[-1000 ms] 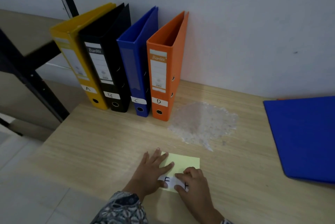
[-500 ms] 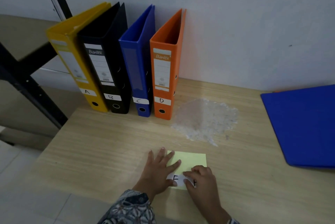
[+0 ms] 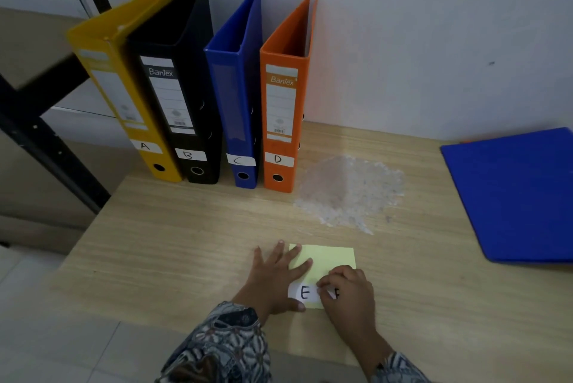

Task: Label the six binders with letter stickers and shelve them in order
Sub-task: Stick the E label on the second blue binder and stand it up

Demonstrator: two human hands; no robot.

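Noting binders A–D (image 3: 186, 97) upright at the wall, all labelled. Left hand (image 3: 276, 277) lies flat, fingers spread, pinning the yellow sheet (image 3: 328, 258). E sticker (image 3: 304, 292) is still stuck to it. Right hand (image 3: 350, 295) has crept leftward, fingertips curled, pinching E's right edge. I judge peeling is imminent. Blue binder (image 3: 521, 193) lies flat, unlabelled, far right.

Dim, flat light is falling on the wooden table (image 3: 186, 243); wide-angle distortion is tilting the yellow binder (image 3: 130, 109), whose label is blurring softly.
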